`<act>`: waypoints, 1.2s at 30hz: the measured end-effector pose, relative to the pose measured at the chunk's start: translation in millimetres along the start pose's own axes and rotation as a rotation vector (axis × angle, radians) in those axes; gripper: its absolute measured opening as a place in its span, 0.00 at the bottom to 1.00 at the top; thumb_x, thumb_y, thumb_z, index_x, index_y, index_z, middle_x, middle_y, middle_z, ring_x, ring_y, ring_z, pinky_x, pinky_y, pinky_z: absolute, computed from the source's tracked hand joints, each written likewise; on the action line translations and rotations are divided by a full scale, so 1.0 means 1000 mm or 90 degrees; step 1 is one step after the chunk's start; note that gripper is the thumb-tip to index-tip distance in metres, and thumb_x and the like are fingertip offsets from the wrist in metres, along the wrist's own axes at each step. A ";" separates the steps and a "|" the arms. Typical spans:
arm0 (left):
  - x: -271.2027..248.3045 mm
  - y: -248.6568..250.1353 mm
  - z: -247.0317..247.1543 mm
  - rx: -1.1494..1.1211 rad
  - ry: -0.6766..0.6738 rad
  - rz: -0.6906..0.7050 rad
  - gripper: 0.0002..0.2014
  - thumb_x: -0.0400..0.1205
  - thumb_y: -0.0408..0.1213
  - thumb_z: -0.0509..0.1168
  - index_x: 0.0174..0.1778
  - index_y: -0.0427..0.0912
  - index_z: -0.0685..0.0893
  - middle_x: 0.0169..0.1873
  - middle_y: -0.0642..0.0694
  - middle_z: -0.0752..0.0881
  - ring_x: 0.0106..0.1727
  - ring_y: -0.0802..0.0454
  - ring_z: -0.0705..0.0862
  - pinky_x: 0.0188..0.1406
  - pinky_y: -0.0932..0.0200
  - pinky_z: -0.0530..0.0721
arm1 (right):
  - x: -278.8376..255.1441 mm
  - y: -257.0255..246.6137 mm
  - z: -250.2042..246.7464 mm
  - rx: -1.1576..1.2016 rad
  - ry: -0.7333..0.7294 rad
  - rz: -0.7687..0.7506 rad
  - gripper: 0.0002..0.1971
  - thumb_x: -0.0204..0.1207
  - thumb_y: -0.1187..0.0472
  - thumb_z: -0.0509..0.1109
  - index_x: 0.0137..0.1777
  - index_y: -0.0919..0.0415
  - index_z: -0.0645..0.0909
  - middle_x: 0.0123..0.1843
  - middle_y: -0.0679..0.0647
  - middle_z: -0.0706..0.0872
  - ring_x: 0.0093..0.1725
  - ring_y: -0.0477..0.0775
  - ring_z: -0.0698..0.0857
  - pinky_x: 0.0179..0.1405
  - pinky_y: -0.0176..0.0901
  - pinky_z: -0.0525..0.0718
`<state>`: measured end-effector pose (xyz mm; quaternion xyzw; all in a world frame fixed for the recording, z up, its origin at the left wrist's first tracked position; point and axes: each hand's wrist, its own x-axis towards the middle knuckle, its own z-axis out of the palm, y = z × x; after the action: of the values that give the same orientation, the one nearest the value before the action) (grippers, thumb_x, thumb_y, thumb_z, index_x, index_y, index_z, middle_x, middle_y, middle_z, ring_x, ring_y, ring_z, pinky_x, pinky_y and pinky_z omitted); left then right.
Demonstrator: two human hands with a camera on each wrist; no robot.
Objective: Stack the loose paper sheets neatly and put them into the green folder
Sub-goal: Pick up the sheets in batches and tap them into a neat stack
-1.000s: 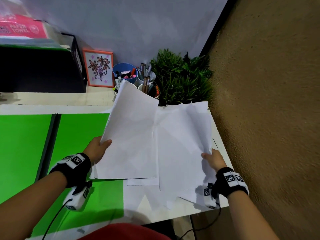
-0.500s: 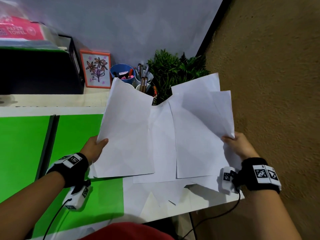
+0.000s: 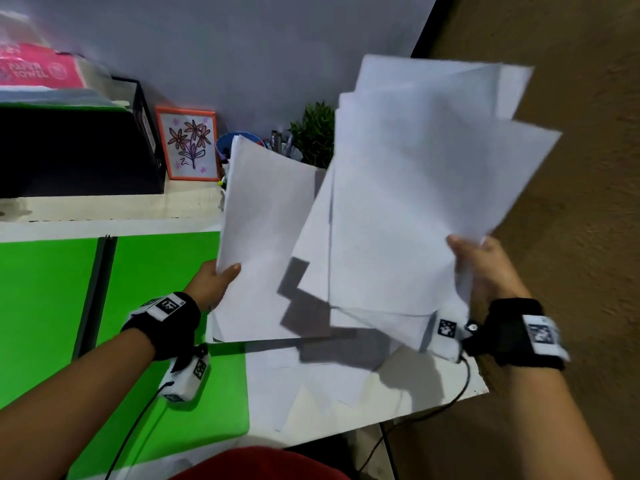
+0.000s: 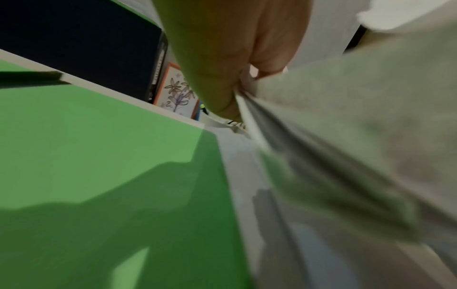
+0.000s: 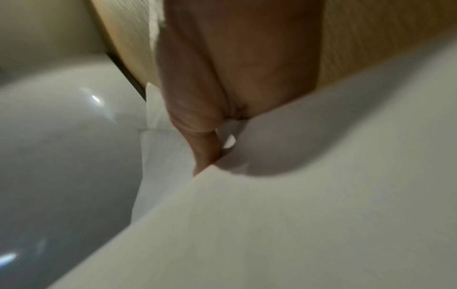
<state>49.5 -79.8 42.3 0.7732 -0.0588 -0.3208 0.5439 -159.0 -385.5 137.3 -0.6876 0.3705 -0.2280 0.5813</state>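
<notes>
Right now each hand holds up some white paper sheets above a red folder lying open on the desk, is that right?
Not quite: the open folder is green, not red, as the head view shows. The rest holds: the left hand and right hand each hold up white paper sheets above it.

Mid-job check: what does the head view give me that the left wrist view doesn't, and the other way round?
Only the head view shows the right hand lifting a fanned bunch of sheets, more sheets still on the table, the plant and the pen cups.

Only the left wrist view shows, close up, the edges of the held sheets pinched between thumb and fingers, though blurred.

Both show the left hand gripping paper, the open green folder beneath it and the framed flower drawing.
</notes>
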 end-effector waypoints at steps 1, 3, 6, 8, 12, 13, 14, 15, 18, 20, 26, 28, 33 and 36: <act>0.001 0.003 0.004 -0.011 -0.019 0.003 0.16 0.82 0.31 0.56 0.61 0.21 0.73 0.23 0.48 0.80 0.18 0.57 0.79 0.13 0.73 0.72 | -0.002 0.012 0.013 0.002 -0.034 0.033 0.12 0.79 0.71 0.61 0.37 0.58 0.78 0.19 0.44 0.85 0.19 0.36 0.81 0.24 0.28 0.79; -0.002 0.014 0.011 -0.045 -0.064 0.016 0.16 0.83 0.31 0.55 0.61 0.23 0.73 0.23 0.33 0.84 0.11 0.66 0.76 0.12 0.77 0.70 | -0.004 0.038 0.035 -0.009 -0.088 0.080 0.06 0.77 0.69 0.64 0.44 0.61 0.82 0.29 0.46 0.90 0.30 0.42 0.87 0.45 0.41 0.84; -0.005 0.022 0.018 -0.063 -0.153 0.024 0.25 0.79 0.45 0.62 0.59 0.24 0.77 0.28 0.40 0.89 0.25 0.59 0.85 0.28 0.69 0.82 | -0.008 0.057 0.062 0.019 -0.129 0.153 0.16 0.76 0.70 0.66 0.64 0.67 0.78 0.47 0.53 0.91 0.46 0.51 0.90 0.61 0.56 0.83; -0.008 0.030 0.024 -0.052 -0.159 0.036 0.22 0.80 0.43 0.61 0.51 0.22 0.78 0.19 0.41 0.86 0.27 0.53 0.84 0.28 0.70 0.82 | -0.012 0.055 0.078 0.055 -0.168 0.161 0.23 0.76 0.73 0.64 0.72 0.68 0.71 0.62 0.61 0.85 0.58 0.57 0.86 0.67 0.56 0.79; -0.005 0.043 0.027 -0.181 -0.145 0.068 0.23 0.86 0.42 0.43 0.70 0.32 0.70 0.54 0.33 0.85 0.57 0.43 0.81 0.61 0.57 0.84 | -0.012 0.041 0.100 0.006 -0.130 0.110 0.20 0.75 0.73 0.65 0.68 0.66 0.75 0.61 0.60 0.85 0.60 0.58 0.84 0.65 0.50 0.78; -0.008 0.048 0.025 -0.217 -0.146 0.074 0.27 0.85 0.49 0.38 0.73 0.37 0.67 0.65 0.40 0.78 0.64 0.44 0.78 0.64 0.56 0.81 | -0.010 0.036 0.104 -0.005 -0.102 0.075 0.17 0.75 0.72 0.66 0.64 0.66 0.78 0.56 0.59 0.86 0.56 0.53 0.86 0.61 0.46 0.81; -0.004 0.049 0.023 -0.251 -0.139 0.101 0.29 0.84 0.53 0.36 0.74 0.39 0.65 0.70 0.43 0.74 0.68 0.46 0.76 0.66 0.57 0.79 | -0.009 0.031 0.107 0.001 -0.071 0.044 0.13 0.75 0.72 0.66 0.59 0.65 0.80 0.50 0.57 0.88 0.49 0.45 0.88 0.53 0.39 0.84; -0.004 0.054 0.021 -0.257 -0.104 0.133 0.28 0.84 0.53 0.40 0.74 0.40 0.66 0.71 0.44 0.74 0.69 0.52 0.76 0.68 0.59 0.77 | -0.009 0.025 0.110 0.016 -0.049 0.009 0.10 0.75 0.74 0.66 0.52 0.62 0.82 0.44 0.53 0.87 0.40 0.37 0.87 0.44 0.31 0.84; -0.001 0.064 0.024 -0.200 -0.001 0.258 0.17 0.81 0.32 0.59 0.66 0.36 0.72 0.60 0.48 0.79 0.49 0.79 0.81 0.54 0.80 0.77 | -0.010 0.011 0.114 0.062 -0.041 -0.065 0.12 0.73 0.74 0.69 0.45 0.55 0.81 0.37 0.41 0.89 0.37 0.32 0.86 0.41 0.26 0.83; 0.002 0.064 0.026 -0.195 0.034 0.314 0.19 0.76 0.26 0.65 0.64 0.32 0.74 0.58 0.47 0.79 0.42 0.81 0.82 0.49 0.82 0.77 | -0.011 0.007 0.115 0.088 -0.058 -0.086 0.12 0.70 0.73 0.73 0.50 0.58 0.81 0.42 0.45 0.90 0.43 0.39 0.88 0.49 0.32 0.86; -0.006 0.069 0.021 -0.216 -0.050 0.367 0.22 0.59 0.48 0.77 0.46 0.50 0.80 0.32 0.72 0.89 0.39 0.75 0.85 0.40 0.79 0.80 | -0.012 0.006 0.111 0.149 -0.111 -0.080 0.16 0.61 0.70 0.79 0.46 0.55 0.83 0.37 0.43 0.91 0.40 0.40 0.89 0.43 0.33 0.86; -0.007 0.070 0.017 -0.236 -0.068 0.358 0.30 0.52 0.60 0.77 0.46 0.52 0.80 0.33 0.71 0.89 0.39 0.73 0.86 0.40 0.77 0.81 | -0.009 0.010 0.106 0.166 -0.119 -0.062 0.16 0.56 0.66 0.79 0.44 0.56 0.84 0.35 0.42 0.92 0.39 0.40 0.89 0.40 0.33 0.86; -0.002 0.063 0.021 -0.251 -0.047 0.334 0.20 0.63 0.33 0.74 0.49 0.48 0.79 0.30 0.73 0.88 0.37 0.76 0.85 0.41 0.78 0.82 | -0.014 0.002 0.113 0.138 -0.152 -0.087 0.15 0.56 0.72 0.80 0.40 0.55 0.85 0.36 0.45 0.91 0.39 0.41 0.88 0.43 0.37 0.86; -0.007 0.073 0.016 -0.280 -0.021 0.372 0.18 0.60 0.42 0.75 0.45 0.52 0.82 0.31 0.72 0.88 0.37 0.75 0.85 0.43 0.77 0.82 | -0.014 -0.009 0.113 0.181 -0.146 -0.127 0.16 0.64 0.79 0.73 0.37 0.55 0.86 0.33 0.43 0.91 0.36 0.40 0.88 0.40 0.34 0.86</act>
<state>53.3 -119.0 105.9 0.5832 -0.2155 -0.1694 0.7647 -81.7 -303.4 122.7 -0.6532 0.1959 -0.2543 0.6858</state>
